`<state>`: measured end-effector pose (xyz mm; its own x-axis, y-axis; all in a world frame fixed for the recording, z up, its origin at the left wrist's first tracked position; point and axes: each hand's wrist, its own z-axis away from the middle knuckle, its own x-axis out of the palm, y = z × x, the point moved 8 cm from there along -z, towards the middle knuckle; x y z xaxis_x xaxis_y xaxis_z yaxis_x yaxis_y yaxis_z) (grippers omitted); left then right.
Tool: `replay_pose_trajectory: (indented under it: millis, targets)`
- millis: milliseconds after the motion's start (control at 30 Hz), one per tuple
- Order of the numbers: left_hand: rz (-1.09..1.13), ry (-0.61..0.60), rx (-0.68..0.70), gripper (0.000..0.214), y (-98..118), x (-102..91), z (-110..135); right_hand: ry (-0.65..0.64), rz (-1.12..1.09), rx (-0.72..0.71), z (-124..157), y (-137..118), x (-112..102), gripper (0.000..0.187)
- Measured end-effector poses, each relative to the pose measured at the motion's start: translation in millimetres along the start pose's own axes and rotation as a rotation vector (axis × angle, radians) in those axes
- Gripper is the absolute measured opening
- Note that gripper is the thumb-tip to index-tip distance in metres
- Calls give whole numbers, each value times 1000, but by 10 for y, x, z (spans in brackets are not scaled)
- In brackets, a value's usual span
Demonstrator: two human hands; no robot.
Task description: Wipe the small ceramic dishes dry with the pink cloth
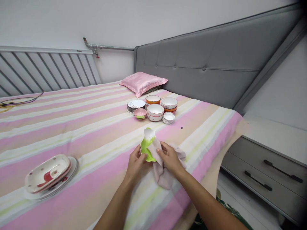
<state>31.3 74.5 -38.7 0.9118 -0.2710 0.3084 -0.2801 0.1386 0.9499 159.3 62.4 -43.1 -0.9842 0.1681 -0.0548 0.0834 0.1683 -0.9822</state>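
My left hand (137, 160) grips the lower left edge of a green and white leaf-shaped dish (147, 142), thumb over its rim. The dish is held up, tilted, with its inside facing me. In my right hand (169, 157) is a pale pink cloth (161, 175), pressed against the right side of the dish. Part of the cloth hangs below, and another part spreads behind my right hand. The cloth hides the dish's right edge.
Beyond my hands stand stacked bowls (155, 110), plates (136, 104), a pink dish (140, 113) and small white dishes (169, 117). Patterned dishes (48, 174) lie at left on the striped bed sheet (96, 153). A pink pillow (144, 82) and nightstand (271, 166) are farther off.
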Motion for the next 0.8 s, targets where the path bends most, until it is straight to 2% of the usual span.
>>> replay_pose_trajectory:
  millis: [167,300,800]
  targets:
    - [-161,-30,88,47,33,28,4,112,227,-30,18,-69,-114,35]
    - [-261,-54,110,47,44,45,20,153,302,-27,7,-74,-176,28]
    - [-540,-205,180,62,108,179,110,223,29,16,-46,8,-298,22]
